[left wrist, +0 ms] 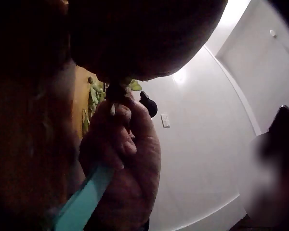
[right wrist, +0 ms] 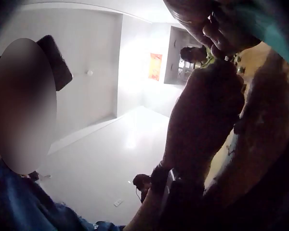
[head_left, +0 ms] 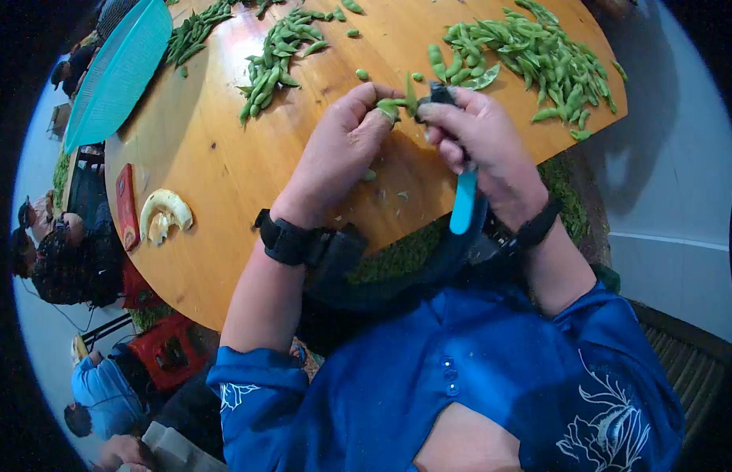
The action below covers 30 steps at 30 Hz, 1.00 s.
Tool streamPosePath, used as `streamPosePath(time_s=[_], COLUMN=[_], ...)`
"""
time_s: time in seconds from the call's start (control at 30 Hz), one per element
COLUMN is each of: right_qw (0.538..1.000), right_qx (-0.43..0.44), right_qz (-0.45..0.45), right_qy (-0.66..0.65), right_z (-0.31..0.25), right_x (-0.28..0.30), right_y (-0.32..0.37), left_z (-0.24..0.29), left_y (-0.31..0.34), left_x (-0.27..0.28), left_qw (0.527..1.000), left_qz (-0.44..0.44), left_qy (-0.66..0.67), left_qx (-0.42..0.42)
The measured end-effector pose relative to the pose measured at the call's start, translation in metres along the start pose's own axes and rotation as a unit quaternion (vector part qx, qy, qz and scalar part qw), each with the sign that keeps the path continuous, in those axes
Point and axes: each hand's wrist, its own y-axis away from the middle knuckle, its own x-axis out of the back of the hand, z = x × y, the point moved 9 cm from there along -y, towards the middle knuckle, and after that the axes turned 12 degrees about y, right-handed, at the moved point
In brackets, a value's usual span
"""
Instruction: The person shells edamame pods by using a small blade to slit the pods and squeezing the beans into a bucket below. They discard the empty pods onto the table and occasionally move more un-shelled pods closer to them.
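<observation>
In the head view my left hand [head_left: 342,138] pinches a green soybean pod [head_left: 390,105] between thumb and fingertips over the table. Beside it, my right hand [head_left: 488,138] curls round a tool whose flat, round-ended turquoise strip [head_left: 463,203] sticks out below the fist; its kind I cannot tell. Something black [head_left: 441,94] shows at the right thumb and forefinger, right by a pod piece [head_left: 411,96]. The left wrist view shows the right fist [left wrist: 123,149] with the turquoise strip [left wrist: 86,199] under it. In the right wrist view the left hand [right wrist: 207,103] is dark.
Pods lie heaped at the table's [head_left: 240,189] right [head_left: 539,59], with another pile [head_left: 275,63] left of centre. A turquoise basket [head_left: 118,79] stands at the left edge. Near it lie a red packet [head_left: 127,206] and a curved pale peel [head_left: 165,208]. Other people sit beyond.
</observation>
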Motion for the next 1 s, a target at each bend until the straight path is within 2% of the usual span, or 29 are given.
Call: streamPosePath(time_s=[0.1,0.23,0.3,0.37,0.43,0.47,0.5,0.57,0.63,0.67,0.7,0.73,0.77,0.8,0.87,0.93,0.97,1.0], right_qw=[0.998,0.995,0.994,0.992,0.989,0.963,0.918,0.908,0.861,0.837,0.838,0.811,0.78,0.782,0.763,0.763,0.761,0.759], right_qx=[0.035,0.054,0.041,0.029,0.021,0.109,0.193,0.181,0.257,0.284,0.287,0.273,0.258,0.26,0.254,0.258,0.257,0.254], right_qz=[0.048,0.086,0.102,0.113,0.121,0.152,0.18,0.176,0.157,0.145,0.144,0.134,0.122,0.118,0.179,0.192,0.211,0.214], right_qy=[-0.001,-0.002,0.007,0.048,0.087,0.194,0.296,0.334,0.41,0.445,0.442,0.501,0.557,0.554,0.567,0.561,0.558,0.56], right_z=[-0.009,-0.007,-0.009,-0.004,0.003,-0.006,-0.018,-0.026,-0.039,-0.039,-0.039,-0.036,-0.032,-0.032,-0.035,-0.041,-0.045,-0.042], right_x=[0.034,0.093,0.11,0.12,0.123,0.12,0.112,0.094,0.07,0.06,0.058,0.051,0.046,0.051,0.082,0.096,0.103,0.105], right_y=[-0.006,-0.015,-0.007,-0.002,0.002,0.002,0.009,0.02,0.028,0.025,0.023,0.02,0.017,0.011,0.001,0.005,0.007,0.004], left_z=[0.009,0.01,0.006,0.005,-0.003,-0.002,0.0,-0.005,0.009,0.012,0.024,0.031,0.031,0.037,0.037,0.042,0.025,0.02], left_y=[0.0,-0.004,-0.002,-0.006,-0.007,-0.007,-0.007,-0.007,-0.008,-0.006,-0.002,0.003,0.005,0.011,0.027,0.047,0.054,0.058], left_x=[0.002,0.012,0.016,0.018,0.021,0.019,0.013,0.007,0.0,0.004,0.006,0.011,0.022,0.031,0.046,0.058,0.066,0.065], left_qw=[0.998,0.997,0.989,0.99,0.99,0.99,0.994,0.997,0.991,0.991,0.99,0.988,0.995,0.99,0.981,0.915,0.892,0.884], left_qz=[0.008,0.022,0.05,0.054,0.062,0.06,0.045,0.028,0.023,0.024,0.025,0.026,0.02,0.034,0.057,0.115,0.124,0.126], left_qy=[-0.063,-0.065,-0.131,-0.131,-0.108,-0.111,-0.083,-0.058,-0.114,-0.118,-0.136,-0.154,-0.094,-0.137,-0.181,-0.349,-0.422,-0.435], left_qx=[0.001,-0.03,0.042,0.016,0.072,0.069,0.05,0.034,-0.059,-0.059,-0.038,-0.016,-0.026,-0.031,-0.034,-0.166,-0.099,-0.117])
